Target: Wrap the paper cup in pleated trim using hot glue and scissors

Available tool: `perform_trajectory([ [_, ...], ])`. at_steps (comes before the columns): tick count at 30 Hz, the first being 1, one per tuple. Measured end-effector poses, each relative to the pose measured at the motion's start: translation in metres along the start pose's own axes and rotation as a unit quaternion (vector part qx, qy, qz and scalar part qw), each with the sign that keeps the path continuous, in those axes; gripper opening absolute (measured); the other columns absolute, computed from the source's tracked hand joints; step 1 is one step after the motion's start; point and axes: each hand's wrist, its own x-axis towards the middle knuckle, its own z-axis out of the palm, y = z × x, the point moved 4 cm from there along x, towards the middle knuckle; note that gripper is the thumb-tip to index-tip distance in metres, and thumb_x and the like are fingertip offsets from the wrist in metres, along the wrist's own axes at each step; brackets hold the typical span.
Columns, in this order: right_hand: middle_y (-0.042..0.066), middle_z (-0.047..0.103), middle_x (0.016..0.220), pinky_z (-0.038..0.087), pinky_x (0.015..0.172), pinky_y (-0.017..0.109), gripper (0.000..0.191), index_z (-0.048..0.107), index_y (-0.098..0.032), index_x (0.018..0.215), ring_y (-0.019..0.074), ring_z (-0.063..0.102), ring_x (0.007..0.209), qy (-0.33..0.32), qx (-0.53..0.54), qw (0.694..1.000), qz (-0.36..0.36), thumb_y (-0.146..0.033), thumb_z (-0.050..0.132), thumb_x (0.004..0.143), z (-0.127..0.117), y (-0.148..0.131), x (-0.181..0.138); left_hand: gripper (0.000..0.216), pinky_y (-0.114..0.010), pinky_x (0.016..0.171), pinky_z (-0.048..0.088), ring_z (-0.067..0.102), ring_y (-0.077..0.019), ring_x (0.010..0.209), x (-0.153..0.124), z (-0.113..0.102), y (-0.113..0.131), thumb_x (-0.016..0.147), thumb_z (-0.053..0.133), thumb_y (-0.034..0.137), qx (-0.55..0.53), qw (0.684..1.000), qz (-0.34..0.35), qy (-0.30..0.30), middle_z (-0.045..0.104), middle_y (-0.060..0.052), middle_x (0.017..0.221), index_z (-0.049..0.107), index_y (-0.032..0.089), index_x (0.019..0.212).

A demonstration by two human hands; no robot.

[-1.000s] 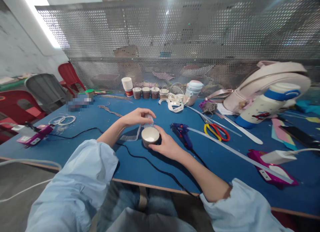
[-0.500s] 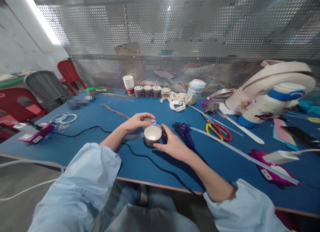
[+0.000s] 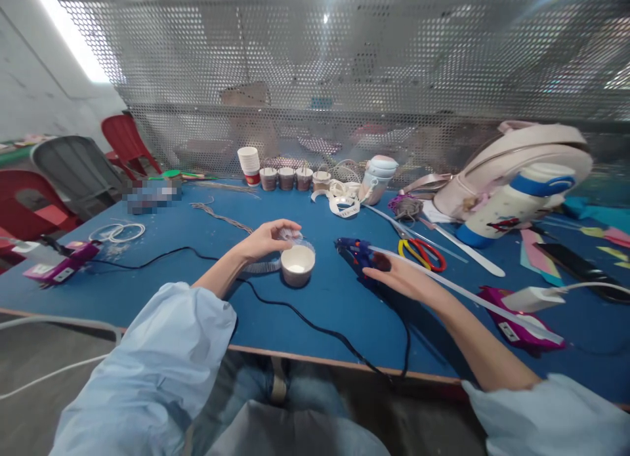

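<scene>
our left hand [image 3: 266, 238] pinches a strip of clear lace ribbon [image 3: 263, 266] against the far rim of the cup [image 3: 298, 266], which stands upright on the blue counter [image 3: 197, 292] just in front of us. that grip is closed on the ribbon, thumb and fingers pressing it to the cup wall. our right hand [image 3: 401, 279] lies on the glue gun [image 3: 358, 254], fingers partly curled over its handle; we cannot tell whether they have closed round it yet. the gun rests on its side to the right of the cup, a clear glue stick [image 3: 457, 292] trailing from its back, its black cord [image 3: 315, 325] running toward the counter's near edge.

to do this well, we judge the left pinch should keep steady so the ribbon does not slip off the rim while the other hand is busy. we should take the gun by the handle, well away from the nozzle, and mind the cord so it does not drag the cup. the scissors [image 3: 423, 252] lie just beyond the gun and should stay out of the way.

half a second ago our right hand was cupped against the near side of the cup, helping hold it; now it has left the cup and gone right to the gun. the left hand and the cup have hardly shifted.
</scene>
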Motion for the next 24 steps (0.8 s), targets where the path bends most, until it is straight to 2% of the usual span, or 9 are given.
perform_trajectory([
  [4,0.0,0.066,0.061,0.045,0.053,0.028,0.027,0.068,-0.019,0.079,0.0195,0.061,0.056,-0.029,0.026,0.999,-0.01,-0.044,0.065,0.07,0.018,-0.015,0.017,0.043,-0.028,0.077,0.044,0.061,-0.0143,0.084,-0.001,0.002,-0.002,0.063,0.078,0.019,0.005,1.0,-0.005,0.003,0.067,-0.006,0.096,0.065,0.016,0.104],
  [7,-0.002,0.059,0.05,0.041,0.048,0.028,0.022,0.064,-0.02,0.069,0.019,0.056,0.05,-0.002,0.038,0.999,0.008,-0.041,0.06,0.071,0.027,-0.019,0.021,0.042,-0.027,0.076,0.044,0.06,-0.0133,0.084,-0.001,0.001,-0.004,0.064,0.078,0.02,0.001,1.0,-0.009,-0.001,0.066,-0.004,0.094,0.066,0.017,0.104],
  [10,0.002,0.065,0.062,0.046,0.055,0.03,0.02,0.064,-0.019,0.075,0.0219,0.062,0.062,0.028,0.072,0.997,0.017,-0.036,0.054,0.071,0.026,-0.022,0.019,0.042,-0.027,0.076,0.044,0.059,-0.0133,0.083,0.0,0.001,-0.007,0.062,0.08,0.021,-0.013,1.0,-0.023,0.0,0.066,-0.004,0.093,0.066,0.016,0.102],
  [12,0.005,0.069,0.077,0.049,0.061,0.03,0.023,0.064,-0.019,0.083,0.0218,0.065,0.07,0.029,0.104,0.994,0.014,-0.035,0.049,0.073,0.02,-0.029,0.012,0.042,-0.027,0.074,0.044,0.059,-0.0138,0.082,0.001,0.001,-0.008,0.061,0.081,0.022,-0.025,0.999,-0.033,0.002,0.066,-0.005,0.092,0.066,0.016,0.1],
  [14,0.005,0.07,0.083,0.051,0.064,0.029,0.025,0.063,-0.019,0.087,0.0198,0.066,0.071,0.016,0.138,0.99,0.003,-0.035,0.046,0.077,0.011,-0.043,0.002,0.043,-0.028,0.073,0.044,0.059,-0.0141,0.08,0.001,0.003,-0.008,0.059,0.082,0.024,-0.038,0.998,-0.044,0.005,0.066,-0.005,0.091,0.066,0.015,0.098],
  [17,0.002,0.066,0.069,0.05,0.066,0.029,0.02,0.063,-0.019,0.083,0.0183,0.063,0.064,-0.034,0.197,0.979,-0.048,-0.034,0.051,0.079,0.003,-0.074,-0.016,0.042,-0.028,0.072,0.044,0.06,-0.014,0.079,0.0,0.004,-0.008,0.058,0.083,0.023,-0.057,0.996,-0.062,0.006,0.066,-0.005,0.09,0.067,0.015,0.096],
  [20,0.0,0.063,0.062,0.046,0.058,0.028,0.025,0.062,-0.021,0.072,0.0174,0.06,0.06,-0.099,0.146,0.983,-0.049,-0.043,0.053,0.082,0.01,-0.097,-0.027,0.04,-0.027,0.07,0.043,0.059,-0.0131,0.076,0.0,0.005,-0.009,0.058,0.083,0.022,-0.075,0.994,-0.072,0.006,0.067,-0.005,0.089,0.067,0.015,0.094],
  [22,-0.001,0.06,0.06,0.042,0.053,0.027,0.028,0.059,-0.022,0.068,0.0157,0.056,0.056,-0.107,0.113,0.987,-0.049,-0.046,0.054,0.081,0.017,-0.108,-0.028,0.037,-0.027,0.069,0.043,0.059,-0.0125,0.074,0.0,0.005,-0.011,0.059,0.082,0.021,-0.088,0.993,-0.076,0.006,0.067,-0.004,0.088,0.068,0.015,0.093],
  [24,-0.003,0.058,0.06,0.04,0.051,0.026,0.026,0.056,-0.022,0.07,0.0141,0.051,0.054,-0.083,0.108,0.989,-0.065,-0.046,0.056,0.081,0.021,-0.116,-0.025,0.035,-0.025,0.066,0.042,0.059,-0.0116,0.071,0.0,0.004,-0.012,0.06,0.081,0.021,-0.1,0.992,-0.079,0.002,0.067,-0.004,0.087,0.068,0.015,0.093],
])
